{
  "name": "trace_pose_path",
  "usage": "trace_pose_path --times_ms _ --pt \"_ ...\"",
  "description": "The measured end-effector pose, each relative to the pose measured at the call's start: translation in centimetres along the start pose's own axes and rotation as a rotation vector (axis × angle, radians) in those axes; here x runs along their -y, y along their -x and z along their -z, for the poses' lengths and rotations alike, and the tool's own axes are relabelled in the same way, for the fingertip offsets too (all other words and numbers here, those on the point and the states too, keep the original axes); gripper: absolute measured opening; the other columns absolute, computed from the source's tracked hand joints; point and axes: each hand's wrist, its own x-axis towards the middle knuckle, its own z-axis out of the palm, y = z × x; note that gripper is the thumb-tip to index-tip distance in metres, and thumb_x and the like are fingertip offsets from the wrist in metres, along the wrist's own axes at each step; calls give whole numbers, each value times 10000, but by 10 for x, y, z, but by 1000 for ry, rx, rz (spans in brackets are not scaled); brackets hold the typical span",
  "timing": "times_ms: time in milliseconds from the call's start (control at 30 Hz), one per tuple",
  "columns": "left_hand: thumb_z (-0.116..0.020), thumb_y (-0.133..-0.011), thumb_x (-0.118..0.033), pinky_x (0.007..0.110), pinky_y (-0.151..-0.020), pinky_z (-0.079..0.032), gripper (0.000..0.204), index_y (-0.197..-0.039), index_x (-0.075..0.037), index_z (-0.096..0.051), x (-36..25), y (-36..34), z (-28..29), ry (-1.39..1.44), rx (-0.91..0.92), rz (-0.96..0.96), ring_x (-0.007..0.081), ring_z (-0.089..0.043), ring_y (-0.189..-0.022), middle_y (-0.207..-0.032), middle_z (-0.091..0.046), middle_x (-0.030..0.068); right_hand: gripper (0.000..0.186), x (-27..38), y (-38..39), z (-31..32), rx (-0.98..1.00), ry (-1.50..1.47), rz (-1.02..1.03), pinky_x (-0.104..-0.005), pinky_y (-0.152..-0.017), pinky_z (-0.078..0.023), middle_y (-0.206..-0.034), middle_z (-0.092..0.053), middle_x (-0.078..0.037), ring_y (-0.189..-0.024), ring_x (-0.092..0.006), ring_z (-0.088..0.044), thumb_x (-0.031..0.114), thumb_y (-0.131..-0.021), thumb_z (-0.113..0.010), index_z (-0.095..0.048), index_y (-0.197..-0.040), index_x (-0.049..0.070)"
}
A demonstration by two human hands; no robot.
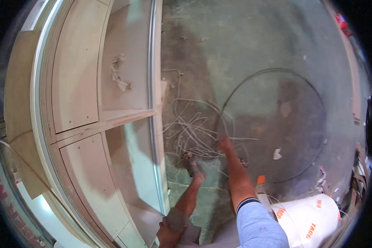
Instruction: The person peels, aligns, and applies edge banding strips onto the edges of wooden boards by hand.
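Observation:
My right hand (pixel 224 144) reaches down over the floor, blurred. It is at the left side of a large loop of dark cable (pixel 273 69), beside a tangle of thin white wires (pixel 194 128). Whether its fingers grip the cable or a wire cannot be made out. Low in the view, my left hand (pixel 169 233) rests against my bent knee, its fingers lying over it and nothing seen in them. My sandalled foot (pixel 192 165) stands at the near edge of the wire tangle.
A pale wooden cabinet frame (pixel 78 66) with open compartments stands along the left, a bundle of wire (pixel 119 74) inside it. At the lower right lies a white wrapped roll (pixel 310 215). An orange scrap (pixel 261 180) and a white scrap (pixel 277 154) lie on the floor.

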Motion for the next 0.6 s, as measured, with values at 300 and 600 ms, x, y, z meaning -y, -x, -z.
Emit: trace_pose_path --times_ms 300,600 --pt "-644 -737 -625 555 -834 -495 924 -1428 -99 -329 -19 10 15 50 -90 -128 450 -539 -1088 -1365 -412 250 309 17 -70 -38 13 397 5 -428 -793 -522 -1019 -664 -162 -947 -345 -648 324 -703 -755 -726 -929 115" --pt "-713 -603 -692 522 -848 -503 1063 -1366 -55 -336 -4 6 -4 -79 22 -92 427 -609 -1003 -1155 -567 227 324 19 37 51 -103 328 166 -468 -799 -509 -940 -688 -163 -918 -376 -648 307 -814 -611 -673 -1002 51"
